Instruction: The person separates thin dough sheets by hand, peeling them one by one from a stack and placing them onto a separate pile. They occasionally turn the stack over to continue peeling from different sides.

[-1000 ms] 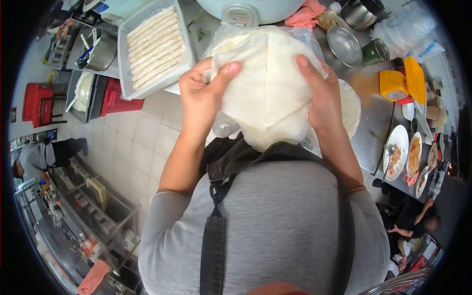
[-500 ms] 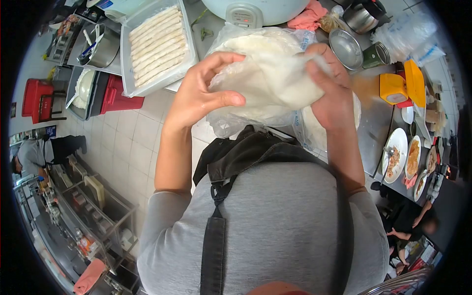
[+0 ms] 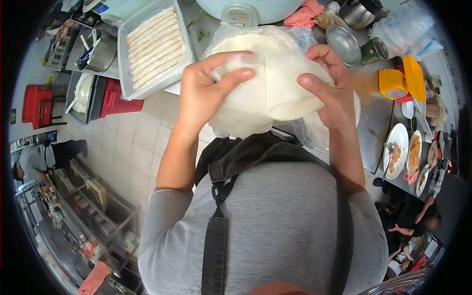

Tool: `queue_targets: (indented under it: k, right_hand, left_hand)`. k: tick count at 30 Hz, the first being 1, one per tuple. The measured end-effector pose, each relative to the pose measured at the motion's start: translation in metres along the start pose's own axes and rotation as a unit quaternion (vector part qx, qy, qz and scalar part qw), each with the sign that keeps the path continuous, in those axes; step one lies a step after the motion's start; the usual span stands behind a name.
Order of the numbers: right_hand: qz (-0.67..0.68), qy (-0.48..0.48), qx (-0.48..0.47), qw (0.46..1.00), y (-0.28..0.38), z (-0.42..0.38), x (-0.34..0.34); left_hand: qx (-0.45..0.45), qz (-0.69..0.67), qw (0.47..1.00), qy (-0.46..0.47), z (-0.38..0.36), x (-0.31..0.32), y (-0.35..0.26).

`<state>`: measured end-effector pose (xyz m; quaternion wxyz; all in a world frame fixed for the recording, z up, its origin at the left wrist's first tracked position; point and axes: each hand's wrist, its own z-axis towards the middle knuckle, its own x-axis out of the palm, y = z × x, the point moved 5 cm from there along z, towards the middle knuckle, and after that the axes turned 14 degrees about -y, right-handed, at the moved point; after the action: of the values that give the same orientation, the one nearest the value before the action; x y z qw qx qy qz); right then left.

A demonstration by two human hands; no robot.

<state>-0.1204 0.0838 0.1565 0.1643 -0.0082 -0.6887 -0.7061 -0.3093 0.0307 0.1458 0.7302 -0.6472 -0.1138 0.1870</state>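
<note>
One pale sheet (image 3: 292, 91), likely light, limp, easily torn, best held by opposite rims; left hand (image 3: 202, 84) pinching left side, right hand (image 3: 337, 93) right.

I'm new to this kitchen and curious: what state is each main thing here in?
White sheet: thin, spread out
Left hand: curved, touching the sheet, grip unclear
Right hand: likewise, opposite side
Tray: lidless
Rolls: side by side
Metal bowl: uncovered
Large oval plate: holding food
Upper pink cloth: crumpled
</note>
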Motion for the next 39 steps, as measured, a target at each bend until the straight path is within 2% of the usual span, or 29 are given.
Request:
queue_targets:
  k: [1, 2, 4, 9, 11, 16, 20, 22, 26, 29, 33, 37, 39]
  right_hand:
    - [-0.082, -0.032, -0.028, 0.996, 0.003, 0.001, -0.008]
    - [-0.082, -0.033, -0.028, 0.996, 0.003, 0.002, -0.013]
    - [-0.15, -0.075, -0.072, 0.983, 0.004, 0.005, -0.028]
    - [-0.058, -0.136, -0.046, 0.988, -0.005, 0.006, -0.054]
    - [-0.029, -0.147, -0.046, 0.988, -0.008, 0.006, -0.062]
    - [0.031, -0.167, -0.044, 0.984, -0.006, 0.005, -0.075]
    - [0.022, -0.184, -0.048, 0.982, -0.004, 0.002, -0.087]
    - [0.0, -0.212, -0.087, 0.973, 0.001, 0.001, -0.095]
    - [0.009, -0.201, -0.098, 0.975, 0.006, -0.001, -0.109]
    - [-0.004, -0.243, -0.097, 0.965, 0.012, -0.007, -0.125]
    - [-0.002, -0.231, -0.087, 0.969, 0.015, -0.014, -0.157]
    - [-0.006, -0.307, -0.073, 0.949, 0.003, -0.021, -0.204]
    - [-0.014, -0.342, -0.066, 0.937, -0.014, -0.03, -0.244]
  left_hand:
    - [-0.001, 0.006, 0.999, -0.037, -0.001, -0.008, 0.002]
    - [-0.027, 0.015, 0.997, -0.076, -0.004, -0.016, 0.009]
    - [-0.033, 0.008, 0.995, -0.093, -0.008, -0.026, 0.011]
    - [-0.03, -0.035, 0.986, -0.159, -0.015, -0.048, 0.027]
    - [-0.007, -0.096, 0.979, -0.179, -0.016, -0.056, 0.027]
    - [-0.025, -0.111, 0.974, -0.196, -0.016, -0.073, 0.03]
    - [-0.026, -0.133, 0.967, -0.214, -0.015, -0.078, 0.028]
    - [-0.027, -0.137, 0.965, -0.22, -0.014, -0.082, 0.029]
    - [-0.018, -0.141, 0.962, -0.234, -0.009, -0.093, 0.033]
    - [-0.029, -0.156, 0.958, -0.24, -0.006, -0.1, 0.033]
    - [-0.029, -0.139, 0.962, -0.232, -0.001, -0.115, 0.042]
    - [-0.059, -0.138, 0.957, -0.247, 0.006, -0.133, 0.049]
    - [-0.079, -0.198, 0.94, -0.265, 0.01, -0.141, 0.047]
